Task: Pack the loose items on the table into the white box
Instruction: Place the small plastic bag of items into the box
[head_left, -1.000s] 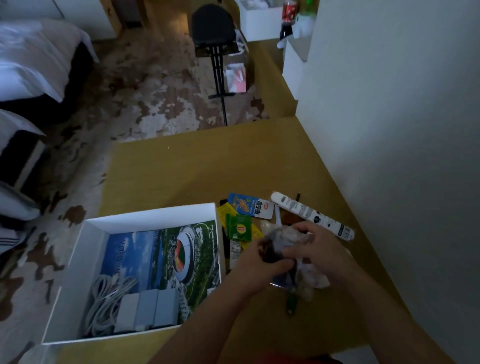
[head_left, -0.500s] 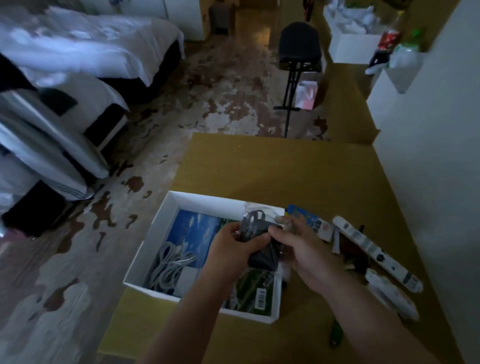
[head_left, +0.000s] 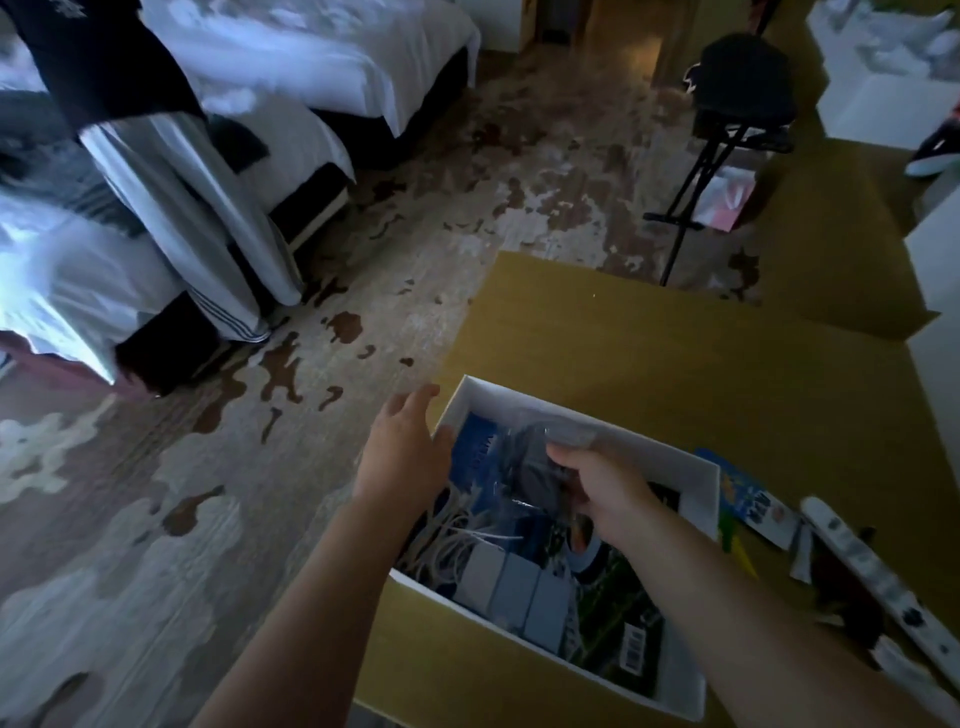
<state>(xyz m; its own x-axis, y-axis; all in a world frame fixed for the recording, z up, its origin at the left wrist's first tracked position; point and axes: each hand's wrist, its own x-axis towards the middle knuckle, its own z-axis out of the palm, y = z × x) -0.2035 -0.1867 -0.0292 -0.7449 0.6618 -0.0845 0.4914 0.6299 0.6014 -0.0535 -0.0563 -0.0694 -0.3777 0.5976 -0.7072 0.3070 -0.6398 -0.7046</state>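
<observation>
The box (head_left: 670, 454) sat on the near left part of the desk (head_left: 649, 353). The right hand (head_left: 602, 491) gripped a clear bag (head_left: 524, 470) with something dark inside, holding it low over the box's far end. The left hand (head_left: 402, 457) was open with relaxed fingers at the box's left wall, holding nothing. A cable (head_left: 449, 538) and grey blocks (head_left: 511, 582) lay in the box. A blue packet (head_left: 743, 493) and a white strip (head_left: 872, 566) lay on the desk just right of it.
</observation>
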